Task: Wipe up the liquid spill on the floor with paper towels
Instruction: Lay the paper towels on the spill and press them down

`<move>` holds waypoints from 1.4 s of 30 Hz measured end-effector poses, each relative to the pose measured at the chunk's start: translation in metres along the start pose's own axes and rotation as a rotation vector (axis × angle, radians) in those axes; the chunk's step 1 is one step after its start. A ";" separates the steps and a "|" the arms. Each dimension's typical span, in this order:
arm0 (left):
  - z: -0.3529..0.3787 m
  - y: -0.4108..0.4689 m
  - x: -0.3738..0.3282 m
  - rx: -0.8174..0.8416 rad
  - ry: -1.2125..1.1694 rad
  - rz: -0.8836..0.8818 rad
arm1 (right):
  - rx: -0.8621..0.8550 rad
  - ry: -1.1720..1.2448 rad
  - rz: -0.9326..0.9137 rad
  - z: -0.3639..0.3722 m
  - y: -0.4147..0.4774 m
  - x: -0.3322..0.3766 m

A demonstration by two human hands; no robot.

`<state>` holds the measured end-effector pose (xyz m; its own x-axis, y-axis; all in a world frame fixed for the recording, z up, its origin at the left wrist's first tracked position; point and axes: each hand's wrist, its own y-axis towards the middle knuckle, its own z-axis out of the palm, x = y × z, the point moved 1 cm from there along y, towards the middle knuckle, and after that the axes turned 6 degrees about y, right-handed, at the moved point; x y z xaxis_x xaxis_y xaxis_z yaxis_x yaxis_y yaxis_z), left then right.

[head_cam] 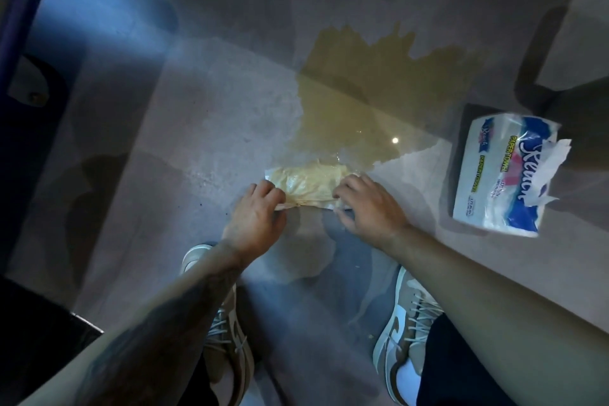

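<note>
A wide yellowish-brown liquid spill spreads over the grey floor ahead of me. At its near edge lies a folded paper towel, soaked yellow and flat on the floor. My left hand pinches the towel's near left corner. My right hand presses and grips its right end. Both hands touch the towel at the spill's front margin.
An opened plastic pack of paper towels lies on the floor to the right, a sheet sticking out. A dark chair base stands behind it. A dark furniture edge runs along the left. My two sneakers stand just behind my hands.
</note>
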<state>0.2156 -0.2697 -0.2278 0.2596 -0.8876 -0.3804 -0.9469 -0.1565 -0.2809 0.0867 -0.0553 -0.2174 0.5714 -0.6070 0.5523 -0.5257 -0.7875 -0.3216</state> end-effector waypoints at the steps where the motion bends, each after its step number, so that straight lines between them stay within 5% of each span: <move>1: 0.000 0.002 0.000 -0.002 -0.019 -0.033 | -0.015 -0.007 0.024 0.000 0.004 0.000; 14: 0.002 0.004 -0.019 0.098 0.155 -0.103 | -0.058 0.026 0.285 0.016 0.009 -0.003; 21: 0.005 -0.003 -0.048 0.188 -0.021 -0.380 | -0.168 0.216 0.526 0.030 -0.001 0.023; 30: 0.011 -0.011 -0.079 0.145 -0.515 -0.761 | -0.303 0.441 0.732 0.054 -0.014 0.055; 36: 0.018 -0.007 -0.085 0.152 -1.181 -1.088 | -0.217 0.568 0.782 0.060 -0.004 0.065; 39: 0.005 -0.001 -0.087 0.184 -1.346 -1.062 | -0.184 0.471 0.708 0.052 0.008 0.060; 42: 0.004 0.005 -0.076 0.111 -1.185 -0.990 | -0.128 0.324 0.548 0.041 0.025 0.054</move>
<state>0.1922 -0.2014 -0.2033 0.8001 0.3964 -0.4503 -0.3069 -0.3745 -0.8750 0.1303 -0.1117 -0.2269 -0.0093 -0.8385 0.5449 -0.7692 -0.3421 -0.5397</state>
